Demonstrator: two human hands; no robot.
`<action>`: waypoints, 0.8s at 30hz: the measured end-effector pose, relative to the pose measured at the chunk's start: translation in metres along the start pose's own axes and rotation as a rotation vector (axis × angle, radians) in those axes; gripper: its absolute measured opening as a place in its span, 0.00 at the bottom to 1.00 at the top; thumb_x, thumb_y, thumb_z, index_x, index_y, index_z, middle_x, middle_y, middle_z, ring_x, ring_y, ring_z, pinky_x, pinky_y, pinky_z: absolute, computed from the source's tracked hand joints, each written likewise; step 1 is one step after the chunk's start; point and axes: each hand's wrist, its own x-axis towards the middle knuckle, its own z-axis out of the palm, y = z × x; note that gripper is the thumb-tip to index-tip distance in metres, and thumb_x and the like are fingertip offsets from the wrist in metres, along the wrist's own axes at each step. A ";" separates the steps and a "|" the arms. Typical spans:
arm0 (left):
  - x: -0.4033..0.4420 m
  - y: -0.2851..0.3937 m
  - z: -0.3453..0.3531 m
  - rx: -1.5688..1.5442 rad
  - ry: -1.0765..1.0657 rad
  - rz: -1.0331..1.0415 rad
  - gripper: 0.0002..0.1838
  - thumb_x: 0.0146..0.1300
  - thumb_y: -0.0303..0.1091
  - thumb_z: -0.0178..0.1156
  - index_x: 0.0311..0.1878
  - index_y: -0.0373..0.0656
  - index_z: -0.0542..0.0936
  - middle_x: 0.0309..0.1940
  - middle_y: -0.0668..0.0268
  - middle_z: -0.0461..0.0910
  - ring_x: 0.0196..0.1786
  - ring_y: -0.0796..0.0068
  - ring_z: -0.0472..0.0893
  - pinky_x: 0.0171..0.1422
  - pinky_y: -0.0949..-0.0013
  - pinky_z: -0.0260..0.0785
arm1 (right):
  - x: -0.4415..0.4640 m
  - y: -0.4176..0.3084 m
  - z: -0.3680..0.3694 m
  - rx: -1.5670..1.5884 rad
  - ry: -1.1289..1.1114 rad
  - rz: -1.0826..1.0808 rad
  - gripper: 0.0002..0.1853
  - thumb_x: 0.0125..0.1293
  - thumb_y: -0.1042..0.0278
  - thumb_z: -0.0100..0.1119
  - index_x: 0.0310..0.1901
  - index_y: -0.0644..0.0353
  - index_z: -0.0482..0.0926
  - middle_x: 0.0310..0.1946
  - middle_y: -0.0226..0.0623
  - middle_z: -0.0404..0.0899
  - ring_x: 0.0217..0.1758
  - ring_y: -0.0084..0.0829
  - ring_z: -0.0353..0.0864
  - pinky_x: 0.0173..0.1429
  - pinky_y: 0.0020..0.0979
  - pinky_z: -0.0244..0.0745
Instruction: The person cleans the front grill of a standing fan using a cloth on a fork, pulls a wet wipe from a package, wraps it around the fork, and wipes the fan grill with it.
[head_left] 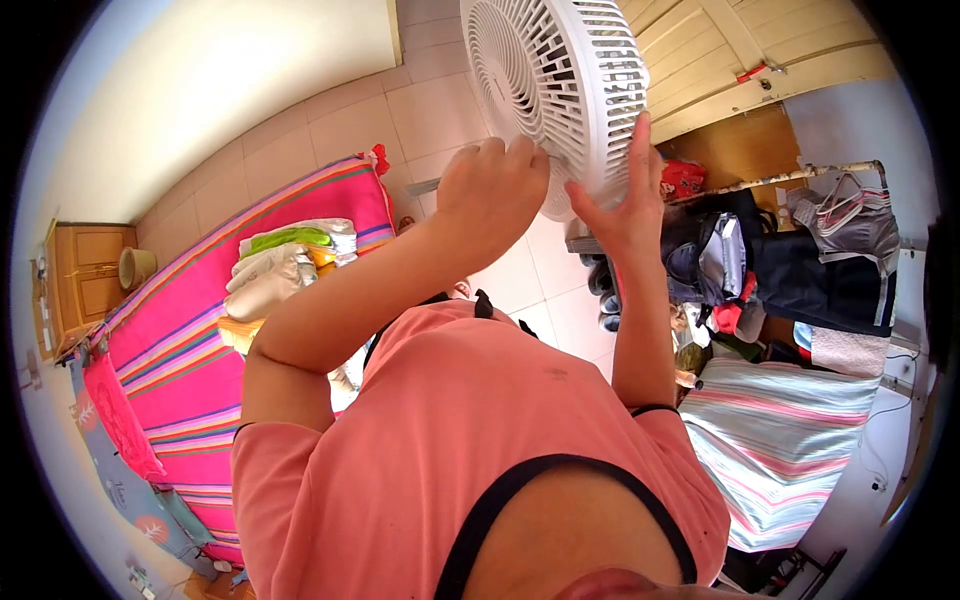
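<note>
Left of the white fan (562,85): tan bin (137,268), contents unclear; striped bed (180,345); beneath, tiled floor (430,112); left hand (493,190) curled at its rim, hold indeterminable; right hand (630,208), fingers spread against its casing

right grip (627,218) against white fan (612,85)

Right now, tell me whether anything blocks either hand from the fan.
Nothing visible does. The right hand appears to rest against the side of the fan; the left hand curls by its lower front, contact unclear.

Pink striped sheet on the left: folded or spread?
Spread: the pink striped sheet lies broad and flat, with a pile of cloth on top.
</note>
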 end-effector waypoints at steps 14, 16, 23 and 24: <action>-0.011 0.014 -0.003 0.000 -0.035 -0.002 0.17 0.50 0.30 0.60 0.46 0.41 0.77 0.34 0.67 0.76 0.36 0.71 0.81 0.33 0.69 0.74 | -0.002 0.003 0.001 -0.040 0.010 0.019 0.58 0.44 0.61 0.76 0.75 0.51 0.47 0.59 0.50 0.67 0.57 0.49 0.74 0.51 0.41 0.77; -0.022 0.010 -0.011 -0.016 -0.056 -0.016 0.18 0.50 0.30 0.60 0.47 0.43 0.77 0.35 0.68 0.76 0.37 0.70 0.81 0.34 0.68 0.74 | -0.002 0.003 0.002 -0.034 0.017 0.022 0.58 0.44 0.61 0.76 0.75 0.50 0.47 0.60 0.50 0.67 0.57 0.49 0.74 0.51 0.41 0.78; -0.064 -0.008 0.002 -0.393 -0.144 -0.246 0.10 0.55 0.30 0.62 0.41 0.48 0.81 0.31 0.67 0.78 0.31 0.69 0.79 0.32 0.67 0.71 | -0.001 0.000 -0.003 0.042 0.009 0.046 0.57 0.44 0.70 0.76 0.74 0.57 0.48 0.60 0.49 0.67 0.62 0.47 0.70 0.61 0.40 0.71; -0.066 -0.006 0.003 -0.598 -0.057 -0.366 0.05 0.58 0.31 0.62 0.38 0.46 0.82 0.28 0.66 0.79 0.27 0.70 0.78 0.31 0.68 0.69 | -0.002 0.000 -0.003 0.049 -0.002 0.055 0.57 0.44 0.70 0.76 0.74 0.58 0.48 0.61 0.49 0.67 0.63 0.46 0.70 0.62 0.39 0.70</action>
